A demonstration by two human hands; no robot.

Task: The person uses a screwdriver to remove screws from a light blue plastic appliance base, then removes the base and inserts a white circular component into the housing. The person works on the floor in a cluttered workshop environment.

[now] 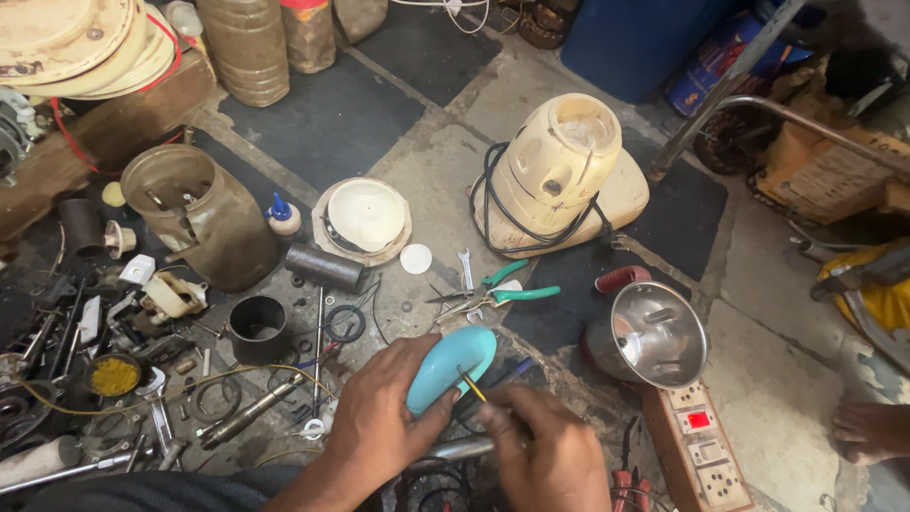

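My left hand (377, 417) grips a smooth turquoise plastic casing (459, 358) from its left side, low in the middle of the view. My right hand (542, 453) is closed around a thin yellow-handled tool (471, 384) whose tip rests against the casing's lower edge. A grey metal rod (453, 449) lies under both hands. Just beyond the casing lie green-handled pliers (502, 296) and a small spanner (466, 268) on the tiled floor.
A cream mixer base (559, 175) wrapped in black cord stands ahead. A steel jar (649, 334) and a power strip (703, 446) lie to the right. A rusty motor housing (204, 213), a black cup (257, 327) and several scattered tools fill the left. Another person's foot (870, 429) is at far right.
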